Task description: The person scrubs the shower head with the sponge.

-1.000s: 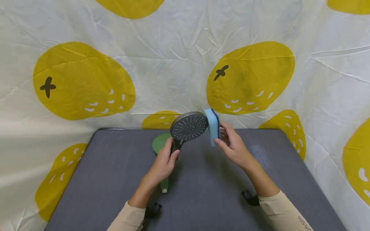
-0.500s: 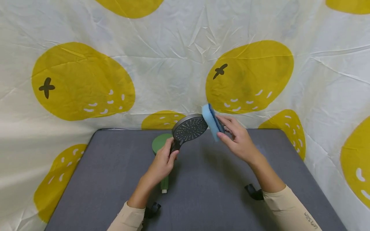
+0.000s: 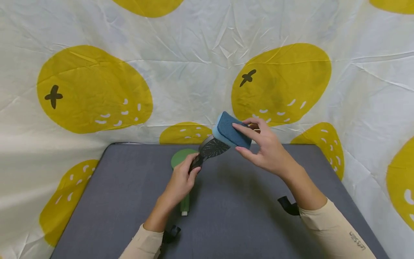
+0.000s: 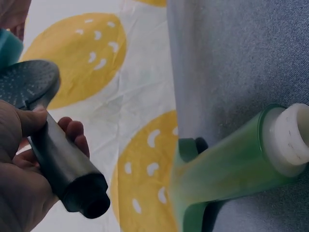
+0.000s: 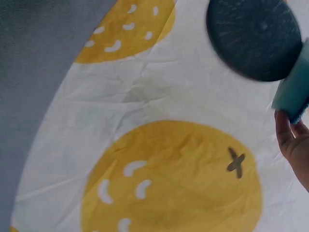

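Note:
My left hand [image 3: 181, 180] grips the handle of a dark grey shower head [image 3: 213, 148], its round nozzle face tilted up above the table. In the left wrist view the fingers wrap the dark handle [image 4: 67, 159], whose threaded end points down. A light-blue sponge with a dark-blue scouring layer [image 3: 233, 130] is pinched by my right hand [image 3: 270, 149], fingers on the dark side and thumb at the lower edge. The sponge lies at the shower head's upper right rim and hides part of its face. In the right wrist view, the sponge [image 5: 292, 92] meets the disc's edge.
A green shower head [image 3: 181, 158] lies on the dark grey table [image 3: 136, 201] behind and below my left hand, its white-tipped handle toward me. Black wrist straps hang beneath both forearms. A white curtain [image 3: 191, 86] with yellow fruit prints stands behind the table.
The right hand has turned the sponge, so its dark-blue side now faces me, and moved it left over the shower head's rim and face. The left hand stays nearly still.

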{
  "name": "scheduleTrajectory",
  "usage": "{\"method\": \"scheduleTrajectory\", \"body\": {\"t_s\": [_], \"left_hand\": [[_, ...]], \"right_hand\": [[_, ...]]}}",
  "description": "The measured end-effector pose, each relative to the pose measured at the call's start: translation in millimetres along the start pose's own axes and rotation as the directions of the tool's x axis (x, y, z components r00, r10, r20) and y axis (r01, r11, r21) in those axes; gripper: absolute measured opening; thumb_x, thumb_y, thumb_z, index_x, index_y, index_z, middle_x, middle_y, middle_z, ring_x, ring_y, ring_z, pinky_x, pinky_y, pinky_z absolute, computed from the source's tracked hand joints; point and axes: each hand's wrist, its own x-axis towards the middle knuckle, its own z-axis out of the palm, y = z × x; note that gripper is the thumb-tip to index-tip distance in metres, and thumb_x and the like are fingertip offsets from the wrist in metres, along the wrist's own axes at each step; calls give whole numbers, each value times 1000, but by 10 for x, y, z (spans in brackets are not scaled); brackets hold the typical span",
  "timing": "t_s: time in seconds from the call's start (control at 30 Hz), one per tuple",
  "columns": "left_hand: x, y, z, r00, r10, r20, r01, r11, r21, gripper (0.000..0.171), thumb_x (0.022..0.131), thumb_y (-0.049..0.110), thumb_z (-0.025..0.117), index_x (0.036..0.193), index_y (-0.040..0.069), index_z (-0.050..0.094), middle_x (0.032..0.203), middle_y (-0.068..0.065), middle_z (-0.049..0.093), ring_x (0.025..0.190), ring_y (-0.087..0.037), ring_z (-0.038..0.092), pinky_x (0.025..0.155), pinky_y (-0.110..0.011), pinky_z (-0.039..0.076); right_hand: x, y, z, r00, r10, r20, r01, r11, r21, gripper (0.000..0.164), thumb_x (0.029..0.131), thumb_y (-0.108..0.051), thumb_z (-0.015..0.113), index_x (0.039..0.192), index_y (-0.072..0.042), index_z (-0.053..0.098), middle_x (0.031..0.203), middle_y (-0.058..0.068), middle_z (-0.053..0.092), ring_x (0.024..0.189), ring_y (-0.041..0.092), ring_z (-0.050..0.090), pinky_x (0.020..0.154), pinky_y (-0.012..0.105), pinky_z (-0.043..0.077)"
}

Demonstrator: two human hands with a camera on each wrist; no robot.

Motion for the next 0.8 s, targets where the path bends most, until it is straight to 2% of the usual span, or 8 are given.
{"method": "scheduleTrajectory", "body": {"t_s": [0.07,0.17,0.27,0.37,0.6,0.67,0.8], "left_hand": [[14,15,9,1000,-10,-10,10,1000,6,45,101,10,66,144,9,54,138,-16,63,124,-34,65,95,-47,59],[37,50,34,999,-31,-37,32,999,19,43,99,10,69,140,7,57,134,-17,66,118,-34,67,91,-47,61],[56,102,54,996,-63,-64,65,998,24,41,97,9,72,136,5,60,128,-19,69,110,-32,70,84,-47,61],[77,144,63,992,-90,-87,93,995,22,40,95,7,75,133,4,62,124,-19,71,105,-31,71,80,-46,62],[117,197,81,979,-169,-115,170,985,1,37,92,8,78,127,4,65,113,-17,74,96,-27,73,71,-38,62],[123,204,86,975,-183,-123,184,983,-3,36,92,8,78,126,5,66,109,-16,75,95,-26,73,69,-35,62],[120,210,109,970,-202,-135,203,979,-8,35,91,9,79,124,6,66,106,-13,75,92,-24,72,67,-32,60]], "right_hand": [[31,-44,9,998,-66,-6,66,996,-62,68,80,-15,87,144,-10,61,135,25,50,116,36,51,90,48,49],[50,-115,58,985,-169,-15,164,972,-170,70,76,-17,90,140,-7,64,130,31,51,115,43,48,90,53,47],[43,-168,97,976,-220,-11,210,944,-254,71,75,-19,92,138,-6,64,129,33,52,115,47,48,93,59,46],[39,-163,84,977,-212,-1,202,935,-291,71,76,-19,93,139,-6,63,131,34,51,116,48,48,94,59,47],[47,-1,-8,992,-117,-46,99,952,-289,67,78,-14,91,138,-3,64,132,35,50,119,48,45,94,59,44],[48,29,-14,991,-121,-61,97,949,-300,67,77,-12,91,138,-3,64,131,36,50,120,49,45,94,61,43],[42,11,27,980,-184,-74,147,924,-354,66,76,-14,92,136,-3,65,129,37,52,118,50,47,91,64,43]]}}
